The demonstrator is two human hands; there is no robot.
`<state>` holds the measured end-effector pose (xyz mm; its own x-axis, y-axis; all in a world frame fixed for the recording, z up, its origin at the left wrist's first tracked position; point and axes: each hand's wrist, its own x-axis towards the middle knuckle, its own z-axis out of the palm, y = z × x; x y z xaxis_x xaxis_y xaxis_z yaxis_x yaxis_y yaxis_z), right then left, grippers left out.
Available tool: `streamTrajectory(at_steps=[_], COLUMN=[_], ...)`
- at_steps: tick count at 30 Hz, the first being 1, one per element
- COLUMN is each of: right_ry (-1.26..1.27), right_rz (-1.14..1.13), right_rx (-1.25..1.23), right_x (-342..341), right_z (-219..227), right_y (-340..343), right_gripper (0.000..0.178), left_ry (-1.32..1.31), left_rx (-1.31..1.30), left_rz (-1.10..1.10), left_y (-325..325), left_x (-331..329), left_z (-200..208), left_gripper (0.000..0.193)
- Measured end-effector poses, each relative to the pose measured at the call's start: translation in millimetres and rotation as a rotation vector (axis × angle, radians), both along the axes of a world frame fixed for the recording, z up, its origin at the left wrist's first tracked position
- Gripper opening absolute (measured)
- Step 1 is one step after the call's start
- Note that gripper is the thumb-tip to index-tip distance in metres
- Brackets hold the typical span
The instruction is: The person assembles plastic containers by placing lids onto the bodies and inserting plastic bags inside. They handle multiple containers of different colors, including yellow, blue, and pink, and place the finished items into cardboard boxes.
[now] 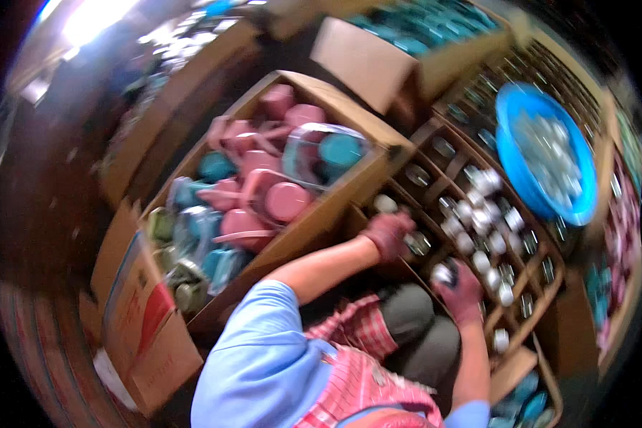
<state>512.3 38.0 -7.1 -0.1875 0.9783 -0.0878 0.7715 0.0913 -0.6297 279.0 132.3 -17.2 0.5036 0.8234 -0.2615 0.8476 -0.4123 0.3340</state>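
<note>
My two hands wear dark pink gloves and work over a divided cardboard box [446,189]. My left hand [389,235] reaches into a near compartment, beside a round white-topped piece [385,204] and a shiny clear glass piece [419,244]. Its fingers are smeared by motion, so what they hold cannot be made out. Closer to me on the right, my right hand [461,294] curls round a small white-topped piece [444,274]; its lower part is hidden in the glove. Several loose white-topped clear pieces [481,214] lie heaped on the dividers just beyond.
At left stands an open carton [381,132] of pink, teal and olive plastic containers [287,202]. A blue basin [510,153] of clear pieces rests on the divided boxes at right. Another carton [364,63] with teal items is at the back. My knees [410,314] are against the box.
</note>
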Motion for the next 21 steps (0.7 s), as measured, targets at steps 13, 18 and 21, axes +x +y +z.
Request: streamTrajectory(at_steps=[13, 18, 21], right_ry=[-0.442, -0.543, -0.423], right_rz=[0.081, 0.139, 0.098], right_rx=[-0.017, 0.014, 0.019], right_x=[-15, 1, -8], right_z=[-52, -75, -54], right_y=[12, 22, 20], right_gripper=[0.042, 0.041, 0.040], left_ry=[0.011, 0.181, 0.130], left_rx=[0.244, 0.115, 0.180], left_rz=[-0.174, -0.182, -0.188], left_y=[-10, 6, -2], left_x=[23, 40, 52], left_z=[-8, -14, -32], left_gripper=[0.027, 0.034, 0.040])
